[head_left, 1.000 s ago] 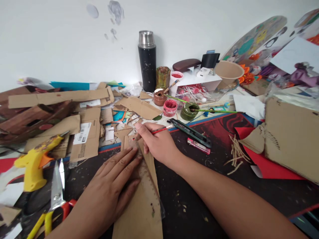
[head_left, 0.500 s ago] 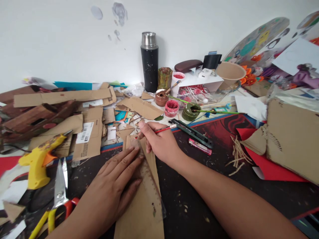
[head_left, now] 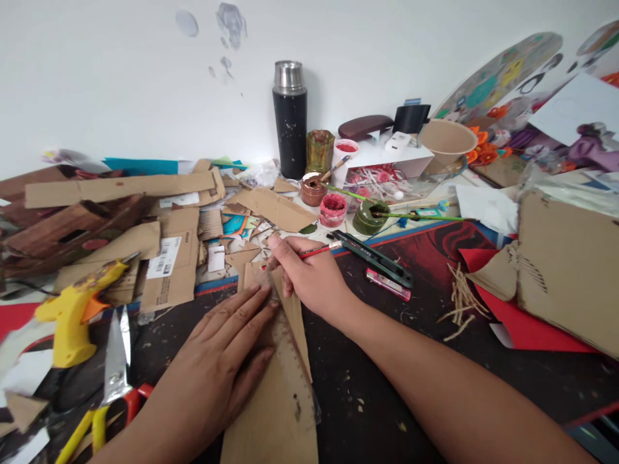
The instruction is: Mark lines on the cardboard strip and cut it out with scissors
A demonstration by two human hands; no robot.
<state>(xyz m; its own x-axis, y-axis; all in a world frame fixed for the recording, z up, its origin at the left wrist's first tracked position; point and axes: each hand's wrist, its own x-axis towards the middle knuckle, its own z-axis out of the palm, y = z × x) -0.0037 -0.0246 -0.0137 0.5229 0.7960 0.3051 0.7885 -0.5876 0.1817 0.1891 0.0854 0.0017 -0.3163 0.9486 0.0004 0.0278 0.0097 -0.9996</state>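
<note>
A long cardboard strip (head_left: 261, 422) lies on the dark mat, with a clear, stained ruler (head_left: 289, 370) slanting across it. My left hand (head_left: 227, 354) rests flat on the ruler and strip, its fingers stretched out and holding nothing. Just right of its fingertips, my right hand (head_left: 309, 274) pinches a thin red pencil (head_left: 320, 250) near the far end of the strip. The pencil's tip is at the cardboard, mostly hidden by the fingers.
Scissors (head_left: 116, 380) and a yellow glue gun (head_left: 77, 316) lie left. A green cutter (head_left: 374, 258) lies right of my right hand. Paint jars (head_left: 333, 211) and a black flask (head_left: 290, 122) stand behind. A cardboard piece (head_left: 570, 270) is at the right.
</note>
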